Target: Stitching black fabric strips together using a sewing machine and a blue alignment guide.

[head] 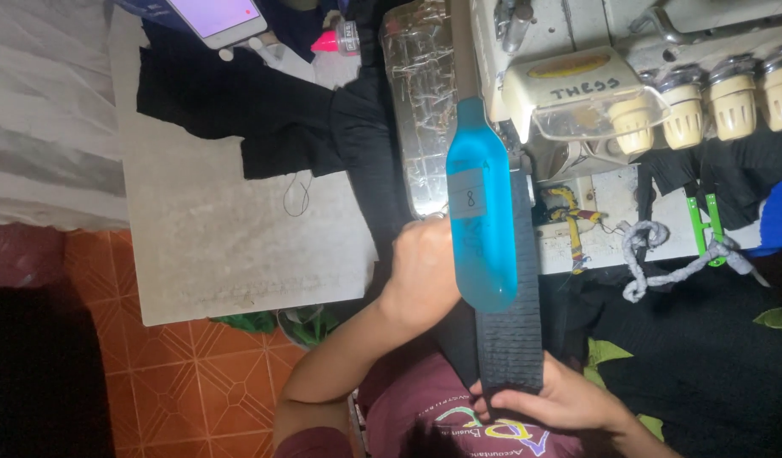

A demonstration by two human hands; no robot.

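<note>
My left hand (420, 271) presses on black fabric (378, 182) just left of a long blue plastic guide (480, 220), its fingers curled onto the cloth. A black ribbed band (511, 335) runs under and along the right side of the blue guide, from the sewing machine (569, 93) down toward me. My right hand (556, 399) grips the near end of that band, fingers wrapped around its edge. A small grey tag sits on the middle of the blue guide.
Cream thread-tension knobs (705, 106) line the machine's right side. A white work table (213, 229) holds a pile of black cloth (238, 97) and a phone (217, 17) at its far edge. Grey knotted cord (654, 246) hangs at right. Orange floor tiles (179, 382) lie lower left.
</note>
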